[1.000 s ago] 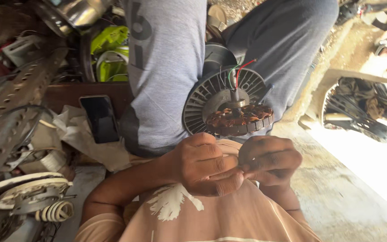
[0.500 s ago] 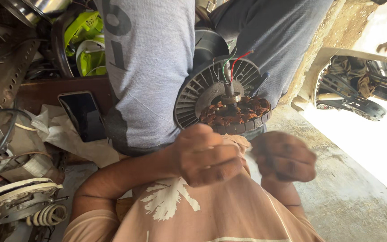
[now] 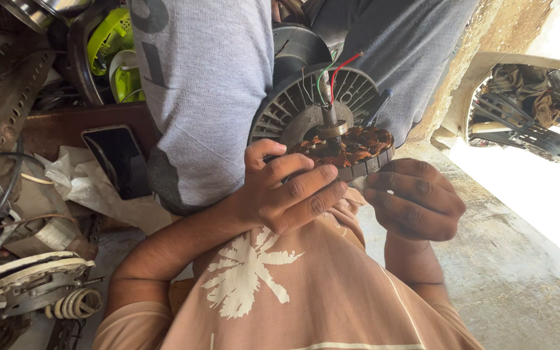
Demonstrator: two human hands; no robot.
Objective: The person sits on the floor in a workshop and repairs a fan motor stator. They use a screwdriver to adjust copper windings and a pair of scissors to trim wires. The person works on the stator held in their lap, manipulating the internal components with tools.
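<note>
Gripping the motor winding (image 3: 351, 150) by its rim, the left hand (image 3: 290, 188) and right hand (image 3: 416, 198) are curled shut around it; probably heavy, stiff, copper wires fragile.

Copper-brown stator windings (image 3: 351, 146); grey ribbed housing (image 3: 293, 110); red and green wires (image 3: 335, 68).

A dark-screened rectangular phone (image 3: 120, 161) lies on crumpled wrapping (image 3: 82, 188).

Your left hand (image 3: 286, 191) gripped the copper-wound stator (image 3: 348, 150) from the near side, your right hand (image 3: 413, 198) pinched its rim, red and green wires (image 3: 332, 74) rose above it, black phone (image 3: 119, 159) lay left.
</note>
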